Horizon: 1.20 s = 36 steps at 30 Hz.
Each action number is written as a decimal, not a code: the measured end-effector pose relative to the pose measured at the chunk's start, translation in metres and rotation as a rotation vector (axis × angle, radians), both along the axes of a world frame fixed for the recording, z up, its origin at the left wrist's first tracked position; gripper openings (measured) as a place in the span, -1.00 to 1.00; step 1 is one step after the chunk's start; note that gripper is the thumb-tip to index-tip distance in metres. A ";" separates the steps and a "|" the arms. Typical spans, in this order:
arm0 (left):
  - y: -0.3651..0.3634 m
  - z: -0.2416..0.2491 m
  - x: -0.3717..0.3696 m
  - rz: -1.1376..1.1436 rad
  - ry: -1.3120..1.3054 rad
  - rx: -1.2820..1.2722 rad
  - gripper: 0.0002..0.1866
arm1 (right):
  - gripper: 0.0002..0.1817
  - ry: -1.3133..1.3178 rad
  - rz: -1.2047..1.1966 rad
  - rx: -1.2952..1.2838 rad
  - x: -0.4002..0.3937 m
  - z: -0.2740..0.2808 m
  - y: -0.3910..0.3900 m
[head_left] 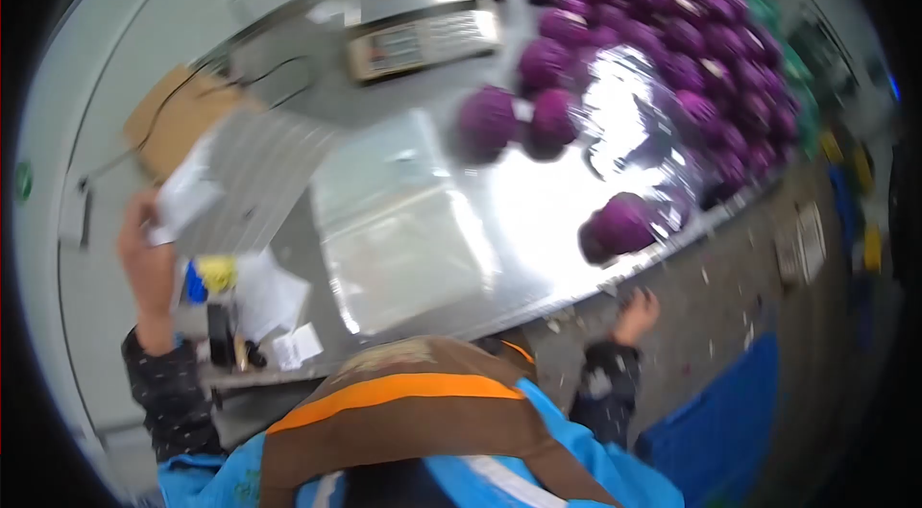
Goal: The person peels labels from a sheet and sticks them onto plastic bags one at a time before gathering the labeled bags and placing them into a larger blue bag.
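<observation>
My left hand [144, 237], at the table's left side, is closed on the edge of a white sheet [188, 193]. A grey, faintly striped sheet [264, 167] spreads out beside it toward the middle; blur hides whether the two are one piece. Right of that lies a stack of clear plastic bags [403, 244] on the metal table. Off the front edge hangs my right hand [636, 314], with its fingers partly apart and nothing seen in them. The nearest thing to it is a red cabbage [624, 223] with a shiny plastic wrap by it.
Many red cabbages [663, 28] are heaped at the back right. A weighing scale [423, 37] stands at the back, with brown cardboard [182, 114] left of it. Papers [269, 297] and a yellow item [216, 273] lie front left. A blue crate [715, 422] sits on the floor.
</observation>
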<state>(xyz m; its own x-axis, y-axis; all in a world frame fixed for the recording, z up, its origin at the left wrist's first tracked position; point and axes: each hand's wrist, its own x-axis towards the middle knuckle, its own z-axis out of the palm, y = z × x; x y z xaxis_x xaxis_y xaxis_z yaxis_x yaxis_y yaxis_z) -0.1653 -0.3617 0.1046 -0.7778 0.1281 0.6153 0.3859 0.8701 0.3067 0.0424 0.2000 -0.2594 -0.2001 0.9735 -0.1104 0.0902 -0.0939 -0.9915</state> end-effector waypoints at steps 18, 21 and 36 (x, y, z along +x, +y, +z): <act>0.090 -0.173 0.077 -0.649 -0.595 -0.040 -0.56 | -0.31 -0.075 1.500 -0.383 -0.161 0.152 -0.241; 0.085 -0.180 0.065 -0.452 -0.649 0.221 -0.24 | -0.33 -0.052 1.520 -0.317 -0.162 0.142 -0.248; 0.068 -0.192 0.021 -0.237 -0.472 0.142 -0.66 | -0.77 -0.160 1.551 0.634 -0.181 0.191 -0.242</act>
<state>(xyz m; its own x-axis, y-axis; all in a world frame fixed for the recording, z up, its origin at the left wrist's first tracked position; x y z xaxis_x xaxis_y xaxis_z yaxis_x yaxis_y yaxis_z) -0.1448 -0.2938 -0.0872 -0.9336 0.2743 0.2304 0.3582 0.7132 0.6025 -0.1384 -0.0424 -0.0684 -0.9716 -0.2222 0.0818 -0.1952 0.5560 -0.8079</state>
